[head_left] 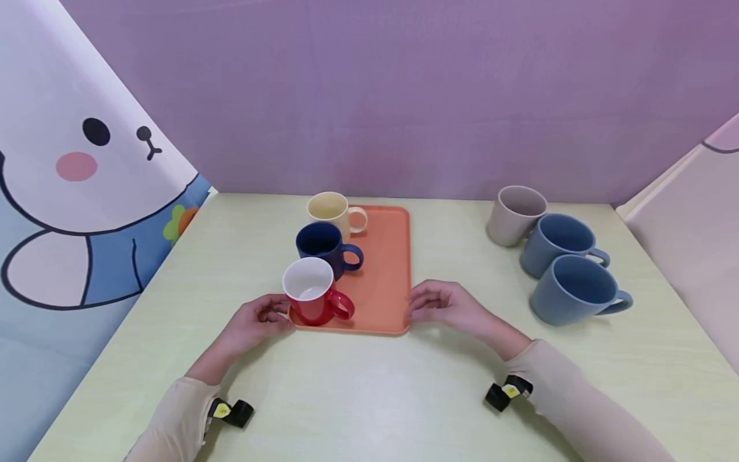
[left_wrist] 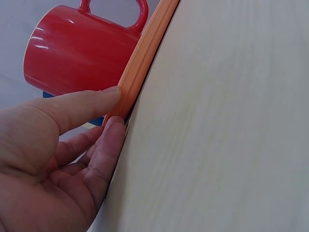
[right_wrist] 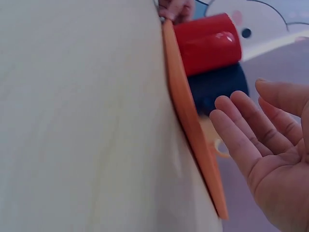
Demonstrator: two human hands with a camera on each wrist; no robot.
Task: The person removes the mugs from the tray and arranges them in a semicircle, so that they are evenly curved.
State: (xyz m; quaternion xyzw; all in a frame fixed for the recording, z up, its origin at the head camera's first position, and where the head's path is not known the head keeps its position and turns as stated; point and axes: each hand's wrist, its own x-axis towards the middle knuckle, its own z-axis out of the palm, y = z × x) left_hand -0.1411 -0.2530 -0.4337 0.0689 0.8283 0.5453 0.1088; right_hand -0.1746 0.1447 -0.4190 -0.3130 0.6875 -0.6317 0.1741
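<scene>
An orange tray (head_left: pixel 381 269) lies on the table, with three mugs in a row along its left side. Nearest is a red mug (head_left: pixel 312 292) with a white inside, then a dark blue mug (head_left: pixel 326 247), then a cream mug (head_left: pixel 331 208) at the back. My left hand (head_left: pixel 267 317) pinches the tray's near left corner; in the left wrist view the thumb (left_wrist: pixel 104 99) sits at the rim and a fingertip (left_wrist: pixel 113 128) at the lower edge. Beside the tray's right edge is my right hand (head_left: pixel 441 303), its fingers (right_wrist: pixel 236 135) extended and relaxed, holding nothing.
On the right of the table stand a grey mug (head_left: pixel 508 221) and two blue mugs, one behind (head_left: pixel 545 250) and one in front (head_left: pixel 562 301), close together. A purple backdrop (head_left: pixel 369 96) rises behind the table's far edge.
</scene>
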